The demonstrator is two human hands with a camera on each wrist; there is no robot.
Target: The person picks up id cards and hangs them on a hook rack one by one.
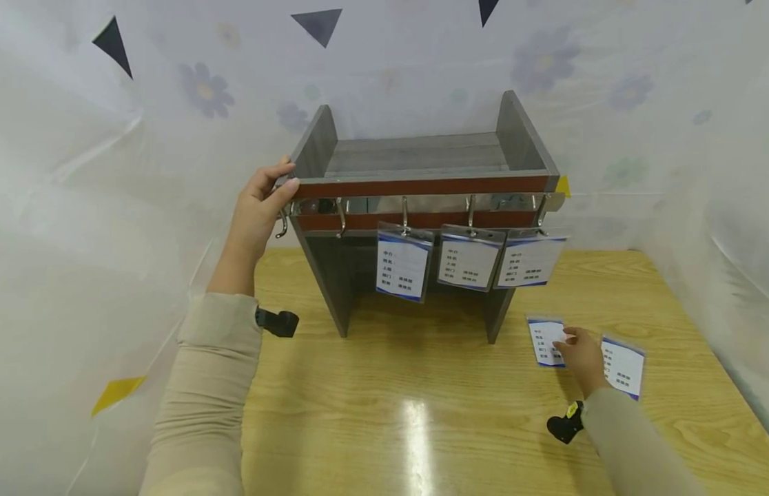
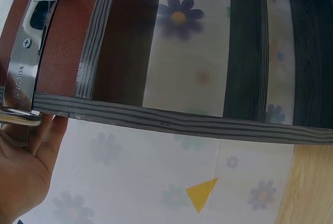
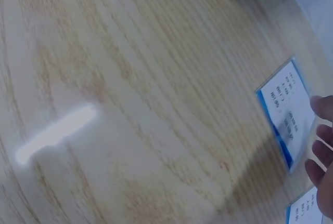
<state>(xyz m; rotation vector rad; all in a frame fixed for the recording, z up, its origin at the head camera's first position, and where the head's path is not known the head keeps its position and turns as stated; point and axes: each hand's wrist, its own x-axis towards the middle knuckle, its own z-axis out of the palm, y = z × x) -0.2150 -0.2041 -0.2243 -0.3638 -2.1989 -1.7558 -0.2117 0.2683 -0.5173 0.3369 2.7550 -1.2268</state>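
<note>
My left hand (image 1: 254,207) grips the front left corner of a grey wooden shelf unit (image 1: 422,186), beside the end of its metal hook rail (image 2: 28,60). My right hand (image 1: 583,358) is over the table at the right. Its fingers are loosely bent at the right edge of a clear-sleeved name badge (image 1: 546,342), which lies on the tabletop. A fingertip (image 3: 321,107) meets or nearly meets that edge. Three similar badges hang from the hooks: a left one (image 1: 403,265), a middle one (image 1: 470,258) and a right one (image 1: 530,260).
Another badge (image 1: 624,368) lies on the wooden table (image 1: 372,413), just right of my right hand. Toward the rail's left end, a metal hook (image 1: 342,219) holds no badge. A patterned curtain (image 1: 397,69) stands behind the shelf and along both sides.
</note>
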